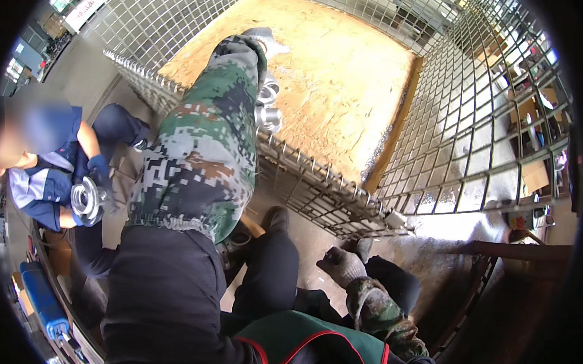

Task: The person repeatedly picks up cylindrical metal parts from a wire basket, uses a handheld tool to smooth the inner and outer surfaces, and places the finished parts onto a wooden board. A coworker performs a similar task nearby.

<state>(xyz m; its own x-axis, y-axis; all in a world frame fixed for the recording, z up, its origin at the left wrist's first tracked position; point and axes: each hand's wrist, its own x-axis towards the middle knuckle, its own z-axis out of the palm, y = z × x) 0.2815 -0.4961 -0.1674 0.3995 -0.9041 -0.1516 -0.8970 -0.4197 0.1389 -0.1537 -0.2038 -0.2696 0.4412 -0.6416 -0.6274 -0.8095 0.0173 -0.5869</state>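
Observation:
My left arm, in a camouflage oversleeve (197, 147), reaches forward over the near wall of a wire mesh cage (317, 175). My left hand (268, 43), in a pale glove, is low over the wooden board (345, 71) lining the cage floor. Its fingers are too small and partly hidden to read. Beside the sleeve, round metal fittings (269, 118) lie on the board near the cage's front edge. My right hand (342, 267), in a greyish knit glove, hangs outside the cage above my lap. Its fingers are curled in, and nothing shows in them.
On the left a co-worker in blue (49, 136) sits with gloved hands at a ringed metal part (87, 201). A blue case (44, 300) lies at lower left. Tall mesh walls (475, 118) bound the cage, and a brown metal edge (525, 249) stands at right.

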